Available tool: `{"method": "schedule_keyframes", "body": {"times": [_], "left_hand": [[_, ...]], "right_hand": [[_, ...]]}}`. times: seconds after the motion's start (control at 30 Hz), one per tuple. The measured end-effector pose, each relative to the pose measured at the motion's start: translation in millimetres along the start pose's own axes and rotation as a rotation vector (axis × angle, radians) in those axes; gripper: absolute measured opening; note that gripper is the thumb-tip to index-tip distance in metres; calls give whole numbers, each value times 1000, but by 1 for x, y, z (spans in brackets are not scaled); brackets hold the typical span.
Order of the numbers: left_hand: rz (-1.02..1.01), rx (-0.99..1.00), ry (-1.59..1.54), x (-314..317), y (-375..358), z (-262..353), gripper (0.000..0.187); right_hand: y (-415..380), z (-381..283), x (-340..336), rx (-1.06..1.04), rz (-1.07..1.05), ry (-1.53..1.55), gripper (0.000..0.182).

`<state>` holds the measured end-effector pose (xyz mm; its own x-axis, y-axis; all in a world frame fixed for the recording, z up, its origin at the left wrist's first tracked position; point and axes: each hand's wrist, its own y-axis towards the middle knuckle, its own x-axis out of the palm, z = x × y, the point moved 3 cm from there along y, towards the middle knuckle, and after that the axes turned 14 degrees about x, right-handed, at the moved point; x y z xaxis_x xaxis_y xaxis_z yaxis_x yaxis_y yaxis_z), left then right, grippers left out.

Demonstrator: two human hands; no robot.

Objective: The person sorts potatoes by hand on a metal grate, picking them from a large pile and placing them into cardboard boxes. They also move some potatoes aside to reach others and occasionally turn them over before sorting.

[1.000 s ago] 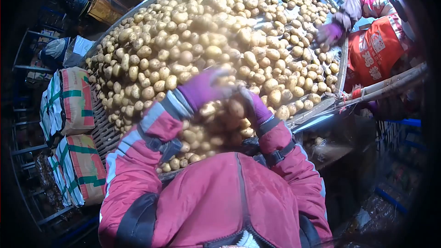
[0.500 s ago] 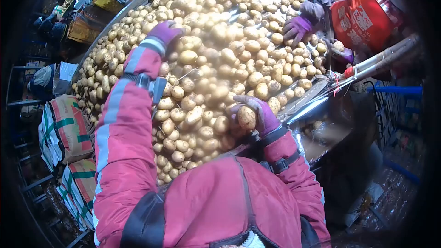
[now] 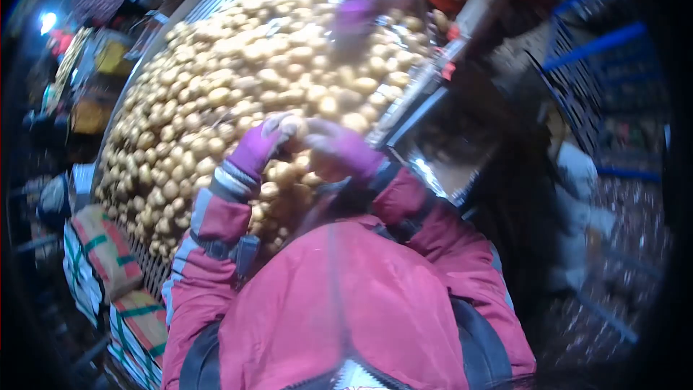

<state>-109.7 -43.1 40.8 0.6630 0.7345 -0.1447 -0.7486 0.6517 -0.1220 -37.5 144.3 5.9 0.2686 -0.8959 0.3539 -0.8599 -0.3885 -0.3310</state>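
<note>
Left hand [image 3: 261, 143] drawn back across heap [image 3: 188, 112], pinching potato [image 3: 294, 129] beside right hand [image 3: 343, 148] (blurred, can't tell its grip)

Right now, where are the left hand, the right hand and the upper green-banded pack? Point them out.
Left hand [image 3: 254, 147]: head view, on the purple glove's middle.
Right hand [image 3: 346, 149]: head view, on the blurred purple glove's middle.
Upper green-banded pack [image 3: 110, 248]: head view, on its reddish-tan side.

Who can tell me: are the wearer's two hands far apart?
No, the left hand and right hand are close together over the potatoes.
</note>
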Motion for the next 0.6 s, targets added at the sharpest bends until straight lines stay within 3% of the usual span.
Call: {"method": "schedule_keyframes", "body": {"times": [0.03, 0.13, 0.17, 0.23, 0.33, 0.47, 0.6], "left_hand": [[7, -120, 1, 24, -2, -7, 52], [-75, -98, 139, 93, 0, 19, 58], [-128, -182, 79, 110, 7, 15, 59], [-265, -181, 6, 144, 9, 22, 61], [-378, -114, -99, 192, 16, 39, 58], [-419, -132, -145, 222, 19, 32, 52], [-511, -2, -19, 214, 19, -13, 50]], "right_hand": [[-18, 3, 3, 228, -58, 339, 40], [-64, 19, -16, 25, -197, 483, 31], [-75, 36, -25, -3, -180, 556, 25], [-94, 83, -57, -161, -3, 359, 18], [-135, 149, -126, -447, 470, -491, 17], [-264, 146, -194, -95, 941, 78, 20], [-393, 158, -263, -77, 1404, 266, 23]]}}
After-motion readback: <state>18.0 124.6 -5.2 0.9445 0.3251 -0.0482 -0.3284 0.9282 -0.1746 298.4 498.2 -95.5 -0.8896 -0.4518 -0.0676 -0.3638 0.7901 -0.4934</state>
